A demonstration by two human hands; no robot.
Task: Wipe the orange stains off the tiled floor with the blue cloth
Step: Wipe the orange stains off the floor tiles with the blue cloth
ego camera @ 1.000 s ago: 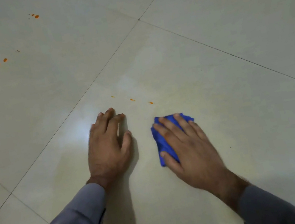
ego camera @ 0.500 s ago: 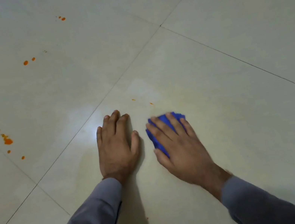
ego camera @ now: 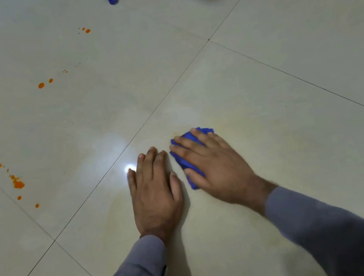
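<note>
On pale floor tiles, orange stains lie left.

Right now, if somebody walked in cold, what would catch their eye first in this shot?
Probably the blue cloth, vivid against the pale tiled floor, pressed flat under the right hand near the centre. Next, the orange stains scattered over the tile to the left, the biggest blotch by the left edge. The left hand rests flat on the floor beside the cloth.
</note>
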